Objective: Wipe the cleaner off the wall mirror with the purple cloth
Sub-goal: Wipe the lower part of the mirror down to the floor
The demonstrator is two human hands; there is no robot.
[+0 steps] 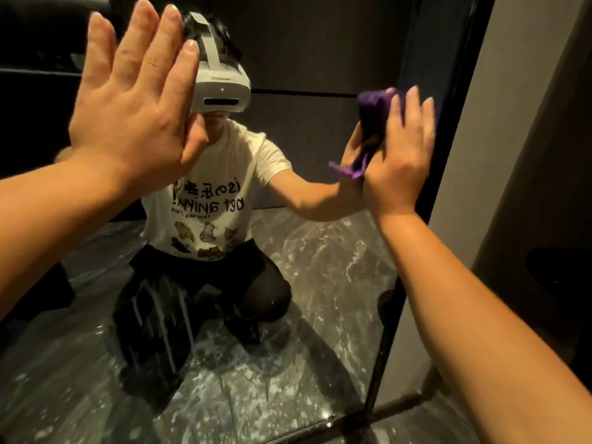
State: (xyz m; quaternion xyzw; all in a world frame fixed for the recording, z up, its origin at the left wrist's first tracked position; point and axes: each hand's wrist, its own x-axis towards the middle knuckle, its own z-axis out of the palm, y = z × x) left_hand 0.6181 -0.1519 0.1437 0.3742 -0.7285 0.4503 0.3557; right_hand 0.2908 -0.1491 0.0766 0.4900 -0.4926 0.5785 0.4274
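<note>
The wall mirror (314, 59) fills most of the view and has a dark frame (442, 155) on its right side. White cleaner streaks (160, 315) run down the lower middle of the glass. My right hand (397, 155) presses the bunched purple cloth (373, 107) flat against the glass near the right frame; a corner of the cloth hangs below my palm. My left hand (134, 100) is spread flat on the upper left of the glass, fingers apart, holding nothing.
The mirror reflects a crouching person in a white printed T-shirt and a headset, and a dark marbled floor (320, 257). A grey wall (499, 123) stands right of the frame. The real floor (416, 424) meets the mirror's bottom edge.
</note>
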